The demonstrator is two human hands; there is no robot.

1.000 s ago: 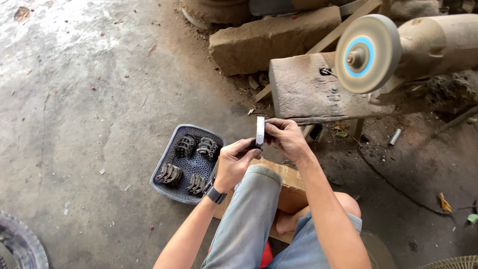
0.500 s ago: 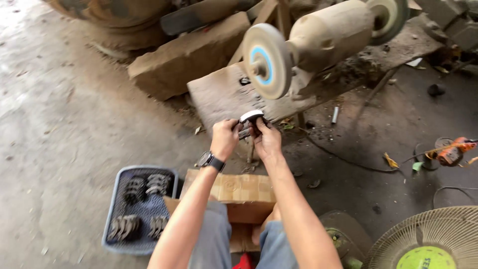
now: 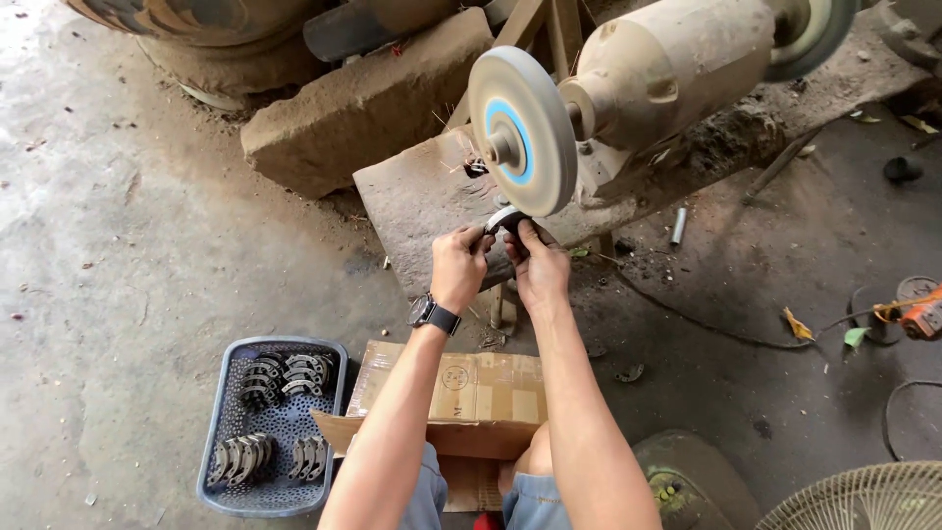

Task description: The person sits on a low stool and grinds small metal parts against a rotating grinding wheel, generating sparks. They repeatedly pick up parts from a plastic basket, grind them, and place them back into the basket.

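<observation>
Bare concrete floor (image 3: 128,245), dusty and stained, filled the workshop scene, with a rough stone block (image 3: 363,103) lying at the top. A bench grinder (image 3: 667,64) stood on a worn slab (image 3: 417,201), its round wheel (image 3: 520,130) with a blue centre facing the viewer. Just below the wheel's lower edge, the left hand (image 3: 459,267), a dark watch (image 3: 434,314) on its wrist, and the right hand (image 3: 538,267) were both closed around a small curved metal piece (image 3: 504,218), fingers pinching it from either side; whether the piece touched the wheel could not be told. A cardboard box (image 3: 481,388) sat between the forearms. To the left, a blue-grey plastic tray (image 3: 221,461) on the floor held several stacks of similar curved metal parts (image 3: 285,375). A fan grille (image 3: 863,501) showed at the lower right corner.
</observation>
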